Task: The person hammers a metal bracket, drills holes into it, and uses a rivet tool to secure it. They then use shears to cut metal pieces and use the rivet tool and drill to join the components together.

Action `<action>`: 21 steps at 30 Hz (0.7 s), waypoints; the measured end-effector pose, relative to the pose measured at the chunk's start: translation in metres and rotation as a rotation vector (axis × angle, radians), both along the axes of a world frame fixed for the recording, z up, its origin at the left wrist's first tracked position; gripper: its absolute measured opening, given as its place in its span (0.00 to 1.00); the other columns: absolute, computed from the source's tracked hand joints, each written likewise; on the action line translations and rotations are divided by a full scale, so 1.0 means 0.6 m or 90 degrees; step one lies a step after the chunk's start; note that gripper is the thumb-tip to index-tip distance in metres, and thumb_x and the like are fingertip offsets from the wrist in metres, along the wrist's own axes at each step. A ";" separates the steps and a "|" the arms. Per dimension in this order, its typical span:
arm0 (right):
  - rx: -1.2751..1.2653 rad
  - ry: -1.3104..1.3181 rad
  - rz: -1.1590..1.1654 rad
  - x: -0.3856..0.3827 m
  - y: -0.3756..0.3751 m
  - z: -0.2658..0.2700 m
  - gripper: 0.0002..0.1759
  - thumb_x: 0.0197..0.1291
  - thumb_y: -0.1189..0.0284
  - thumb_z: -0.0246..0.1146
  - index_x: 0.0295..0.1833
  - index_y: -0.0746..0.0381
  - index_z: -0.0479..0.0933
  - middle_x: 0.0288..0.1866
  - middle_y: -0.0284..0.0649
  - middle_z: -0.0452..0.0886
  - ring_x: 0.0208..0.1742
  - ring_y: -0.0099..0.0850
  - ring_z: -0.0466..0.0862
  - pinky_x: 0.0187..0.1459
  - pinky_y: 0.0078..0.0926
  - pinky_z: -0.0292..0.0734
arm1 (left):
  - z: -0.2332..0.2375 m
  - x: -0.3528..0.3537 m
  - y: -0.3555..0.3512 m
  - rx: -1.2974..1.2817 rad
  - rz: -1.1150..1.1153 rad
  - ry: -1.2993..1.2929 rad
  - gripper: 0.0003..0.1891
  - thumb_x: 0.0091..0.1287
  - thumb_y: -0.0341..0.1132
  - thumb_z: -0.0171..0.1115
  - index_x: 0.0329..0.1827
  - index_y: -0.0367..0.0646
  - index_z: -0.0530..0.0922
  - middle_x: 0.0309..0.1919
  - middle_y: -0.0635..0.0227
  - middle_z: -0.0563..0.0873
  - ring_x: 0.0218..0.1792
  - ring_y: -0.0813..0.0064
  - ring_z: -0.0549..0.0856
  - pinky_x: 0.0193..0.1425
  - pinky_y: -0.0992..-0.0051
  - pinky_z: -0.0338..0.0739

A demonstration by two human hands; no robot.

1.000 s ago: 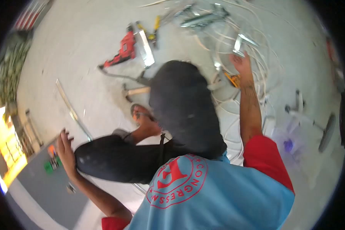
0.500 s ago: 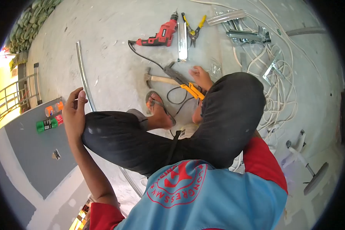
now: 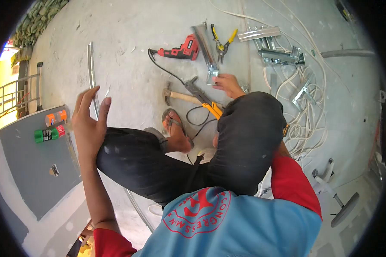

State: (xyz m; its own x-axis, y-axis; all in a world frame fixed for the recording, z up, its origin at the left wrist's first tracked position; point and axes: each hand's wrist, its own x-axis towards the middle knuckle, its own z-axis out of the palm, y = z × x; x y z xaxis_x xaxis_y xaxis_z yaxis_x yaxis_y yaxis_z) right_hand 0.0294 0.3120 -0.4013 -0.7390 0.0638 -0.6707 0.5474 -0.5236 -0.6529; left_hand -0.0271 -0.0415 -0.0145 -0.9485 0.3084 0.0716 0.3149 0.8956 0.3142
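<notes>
My right hand (image 3: 228,85) pinches the near end of a short metal channel (image 3: 206,49), which is tilted up off the floor and partly covers the red drill (image 3: 185,49). Just right of the channel lie yellow-handled snips (image 3: 221,43). My left hand (image 3: 90,115) is raised by my left knee, fingers apart, holding nothing. Below my right hand are a hammer (image 3: 186,97) and a grey and orange tool (image 3: 203,96) with a black cord.
Several metal pieces (image 3: 278,55) and tangled white cable (image 3: 306,115) lie at the right. A long metal strip (image 3: 90,64) is on the floor at the left, near a green bottle (image 3: 45,135) and an orange-labelled bottle (image 3: 55,118) on a grey board (image 3: 34,167).
My right hand has moved up to the short metal channel and taken hold of its near end. The channel has tilted over the drill. My left hand has spread its fingers more.
</notes>
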 end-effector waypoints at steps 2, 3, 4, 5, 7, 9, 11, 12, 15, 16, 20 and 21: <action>0.290 0.085 0.092 -0.014 0.040 0.080 0.20 0.62 0.75 0.71 0.58 0.69 0.77 0.43 0.45 0.86 0.45 0.39 0.88 0.50 0.36 0.86 | 0.011 0.001 0.033 -0.043 -0.135 0.162 0.29 0.63 0.34 0.75 0.67 0.44 0.78 0.64 0.54 0.78 0.63 0.55 0.80 0.66 0.61 0.75; 0.575 0.166 0.181 -0.025 0.058 0.128 0.21 0.61 0.75 0.72 0.59 0.66 0.79 0.36 0.43 0.88 0.40 0.37 0.90 0.43 0.34 0.86 | 0.025 0.000 0.061 -0.037 -0.194 0.204 0.31 0.61 0.36 0.76 0.68 0.45 0.77 0.65 0.55 0.78 0.64 0.54 0.79 0.67 0.60 0.74; 0.668 0.251 0.173 -0.035 0.065 0.193 0.21 0.60 0.75 0.72 0.58 0.63 0.79 0.34 0.44 0.88 0.38 0.37 0.90 0.40 0.35 0.85 | 0.040 0.000 0.091 -0.030 -0.251 0.251 0.33 0.59 0.37 0.77 0.69 0.46 0.77 0.65 0.55 0.78 0.65 0.53 0.78 0.68 0.58 0.72; 0.763 0.340 0.163 -0.042 0.071 0.264 0.21 0.58 0.75 0.73 0.58 0.60 0.79 0.32 0.46 0.88 0.35 0.38 0.90 0.37 0.35 0.84 | 0.054 0.001 0.123 -0.051 -0.276 0.275 0.38 0.55 0.41 0.80 0.71 0.47 0.75 0.67 0.56 0.76 0.68 0.51 0.74 0.72 0.56 0.67; 0.917 0.440 0.211 -0.050 0.082 0.405 0.20 0.59 0.75 0.72 0.57 0.59 0.80 0.36 0.47 0.89 0.36 0.40 0.90 0.36 0.36 0.84 | 0.068 -0.005 0.174 -0.078 -0.324 0.259 0.50 0.53 0.54 0.78 0.76 0.41 0.66 0.71 0.50 0.72 0.70 0.47 0.71 0.76 0.53 0.61; 1.076 0.553 0.255 -0.046 0.086 0.505 0.18 0.59 0.75 0.71 0.55 0.58 0.80 0.39 0.48 0.89 0.37 0.42 0.90 0.35 0.37 0.84 | 0.027 -0.025 0.195 0.018 -0.344 0.221 0.54 0.55 0.59 0.77 0.76 0.33 0.62 0.70 0.42 0.71 0.71 0.46 0.71 0.75 0.52 0.63; 1.163 0.674 0.242 -0.032 0.095 0.574 0.17 0.58 0.80 0.70 0.54 0.61 0.80 0.43 0.50 0.89 0.42 0.43 0.91 0.36 0.36 0.86 | 0.003 -0.034 0.204 0.063 -0.326 0.075 0.55 0.56 0.61 0.76 0.76 0.29 0.61 0.66 0.36 0.73 0.70 0.45 0.72 0.75 0.50 0.64; 1.176 0.691 0.247 -0.024 0.091 0.600 0.17 0.58 0.80 0.70 0.54 0.61 0.80 0.43 0.50 0.89 0.42 0.43 0.91 0.36 0.36 0.86 | 0.000 -0.028 0.205 0.086 -0.319 -0.008 0.54 0.57 0.60 0.77 0.76 0.30 0.60 0.64 0.35 0.75 0.66 0.45 0.77 0.72 0.52 0.69; 1.184 0.881 0.161 -0.001 0.068 0.660 0.23 0.56 0.84 0.70 0.58 0.64 0.79 0.52 0.50 0.88 0.47 0.43 0.91 0.43 0.33 0.89 | 0.015 0.005 0.216 0.276 -0.320 -0.147 0.51 0.60 0.56 0.76 0.75 0.30 0.61 0.60 0.36 0.79 0.60 0.47 0.82 0.66 0.58 0.76; 1.183 0.948 0.146 0.001 0.051 0.680 0.22 0.56 0.85 0.70 0.57 0.66 0.78 0.51 0.50 0.88 0.48 0.44 0.90 0.45 0.33 0.89 | 0.018 0.012 0.217 0.326 -0.325 -0.160 0.42 0.61 0.48 0.76 0.71 0.31 0.65 0.50 0.41 0.84 0.50 0.53 0.87 0.56 0.61 0.81; 1.130 0.915 0.154 0.009 0.001 0.737 0.29 0.56 0.81 0.71 0.65 0.66 0.75 0.61 0.48 0.84 0.60 0.45 0.85 0.63 0.41 0.81 | 0.019 0.012 0.191 0.340 -0.291 0.006 0.33 0.51 0.35 0.77 0.60 0.38 0.72 0.33 0.56 0.86 0.35 0.57 0.88 0.42 0.62 0.82; 1.126 0.837 0.165 0.016 -0.009 0.752 0.33 0.56 0.79 0.71 0.69 0.65 0.73 0.65 0.46 0.82 0.64 0.45 0.83 0.69 0.44 0.76 | 0.022 0.008 0.180 0.342 -0.290 -0.003 0.33 0.51 0.35 0.77 0.60 0.38 0.72 0.33 0.56 0.86 0.35 0.57 0.88 0.42 0.62 0.82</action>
State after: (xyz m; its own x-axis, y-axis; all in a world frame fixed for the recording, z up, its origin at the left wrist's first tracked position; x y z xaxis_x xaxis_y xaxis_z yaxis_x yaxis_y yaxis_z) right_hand 0.0387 0.3066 0.0496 -0.6814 -0.2798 0.6764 -0.5267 0.8291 -0.1876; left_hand -0.0221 0.0662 -0.0014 -0.7344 0.5975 0.3218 0.6189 0.3952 0.6788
